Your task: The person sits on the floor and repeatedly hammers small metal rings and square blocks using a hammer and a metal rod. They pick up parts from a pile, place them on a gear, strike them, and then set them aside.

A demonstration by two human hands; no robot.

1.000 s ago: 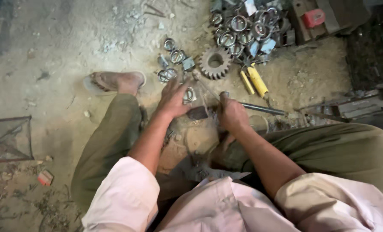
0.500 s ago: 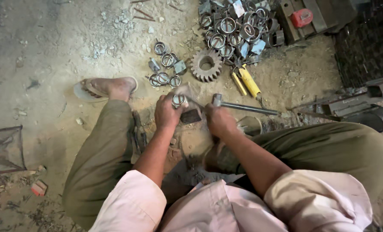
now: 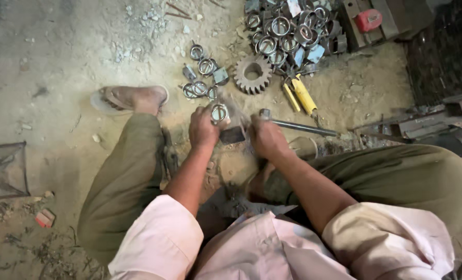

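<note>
While the left hand [image 3: 204,129] pinches a small shiny metal ring [image 3: 219,113], the right hand [image 3: 266,139] is closed around a long grey steel rod [image 3: 298,126].

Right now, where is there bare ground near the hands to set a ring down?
Bare dirt lies far side of the sandalled foot, left of the small ring cluster. Crowded: the gear, the ring pile and yellow-handled tools beyond the right hand. The left hand holds a ring.

Left hand [image 3: 204,129] around metal ring [image 3: 219,113], right hand [image 3: 266,139] on steel rod [image 3: 298,126].
</note>
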